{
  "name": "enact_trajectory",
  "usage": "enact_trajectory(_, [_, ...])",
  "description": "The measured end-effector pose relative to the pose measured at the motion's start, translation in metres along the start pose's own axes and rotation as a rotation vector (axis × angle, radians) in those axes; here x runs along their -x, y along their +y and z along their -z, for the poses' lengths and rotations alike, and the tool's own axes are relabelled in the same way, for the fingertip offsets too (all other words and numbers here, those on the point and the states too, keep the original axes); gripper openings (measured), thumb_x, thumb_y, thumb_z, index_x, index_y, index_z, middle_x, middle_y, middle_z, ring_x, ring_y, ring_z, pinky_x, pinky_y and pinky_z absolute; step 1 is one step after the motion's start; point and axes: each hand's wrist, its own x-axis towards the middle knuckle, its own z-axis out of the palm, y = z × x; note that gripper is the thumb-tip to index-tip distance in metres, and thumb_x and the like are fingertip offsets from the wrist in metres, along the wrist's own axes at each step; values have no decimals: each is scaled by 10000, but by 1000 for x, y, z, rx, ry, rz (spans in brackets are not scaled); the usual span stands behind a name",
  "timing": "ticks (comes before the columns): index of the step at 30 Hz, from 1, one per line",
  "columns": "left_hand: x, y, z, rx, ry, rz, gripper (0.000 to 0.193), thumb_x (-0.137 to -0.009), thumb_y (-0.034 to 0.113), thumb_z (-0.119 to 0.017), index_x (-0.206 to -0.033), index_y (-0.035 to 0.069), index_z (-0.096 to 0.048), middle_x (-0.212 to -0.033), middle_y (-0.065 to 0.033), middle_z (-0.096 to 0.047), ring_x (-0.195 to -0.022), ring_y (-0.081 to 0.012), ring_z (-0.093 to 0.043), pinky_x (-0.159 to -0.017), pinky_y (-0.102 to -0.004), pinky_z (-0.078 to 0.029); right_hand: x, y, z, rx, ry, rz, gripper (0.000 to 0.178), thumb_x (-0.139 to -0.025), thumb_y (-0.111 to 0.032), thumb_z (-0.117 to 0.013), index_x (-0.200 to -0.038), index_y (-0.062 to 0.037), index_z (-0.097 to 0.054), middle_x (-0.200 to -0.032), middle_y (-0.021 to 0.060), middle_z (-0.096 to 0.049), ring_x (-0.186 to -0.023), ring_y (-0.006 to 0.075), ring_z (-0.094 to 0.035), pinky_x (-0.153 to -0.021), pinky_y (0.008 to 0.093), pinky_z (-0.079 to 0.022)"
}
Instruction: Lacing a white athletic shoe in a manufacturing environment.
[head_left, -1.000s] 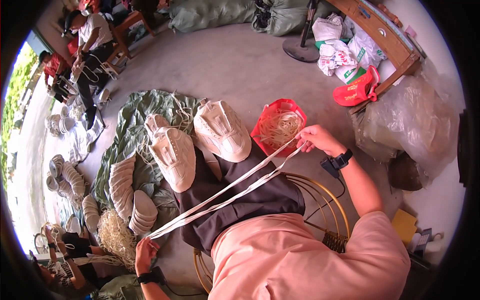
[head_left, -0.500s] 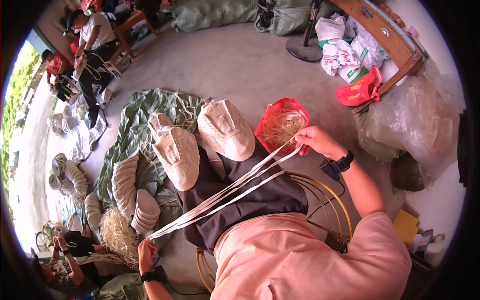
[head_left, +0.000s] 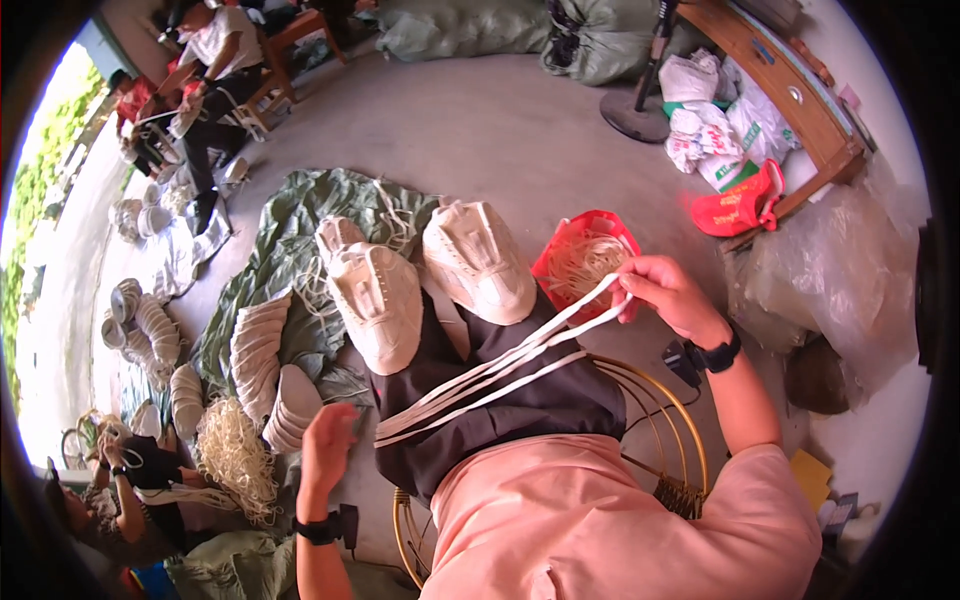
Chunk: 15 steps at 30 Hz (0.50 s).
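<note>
Several long white shoelaces (head_left: pixel 480 378) stretch across my dark-trousered lap. At their right end, my right hand (head_left: pixel 668 295) pinches them beside a red bag (head_left: pixel 625 232) full of laces. The laces' left ends lie loose on my thigh. Just left of those ends is my left hand (head_left: pixel 328 445), apart from them, its fingers smeared by motion. Two whitish shoes rest toes toward me on my knees: a left shoe (head_left: pixel 378 310) and a right shoe (head_left: pixel 480 265). Part of another shoe (head_left: pixel 338 232) shows behind the left one.
Stacked shoe parts (head_left: pixel 258 350) and a heap of pale laces (head_left: pixel 235 450) lie at left near a green sheet (head_left: pixel 290 225). Other people sit at far left and lower left. A fan base (head_left: pixel 634 118), plastic bags (head_left: pixel 720 125) and a wooden table (head_left: pixel 800 100) stand at right.
My left hand has let go of the laces' left ends and moved up and slightly right. My right hand, still holding the laces, has shifted a little right. The whole view has shifted slightly.
</note>
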Motion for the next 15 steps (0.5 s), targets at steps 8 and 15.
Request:
enact_trajectory(8, [22, 107, -52, -150, -363, -410, 721, -807, 74, -754, -1443, 79, -416, -1506, -142, -383, -783, -171, -634, -651, -276, -533, 25, -62, -88, -31, -203, 94, 230, -1003, -163, -557, -1024, 58, -618, -881, 107, -682, -798, 169, -685, -723, 295, -577])
enact_trajectory(15, [25, 111, -83, -348, -556, -525, 730, -846, 265, -731, -1471, 101, -392, -1186, -183, -637, -796, -294, -657, -683, -404, -527, 36, -80, -115, -97, -317, 98, 223, -991, -135, -579, -1054, 73, -625, -949, 157, -700, -866, 213, -703, -768, 335, -596])
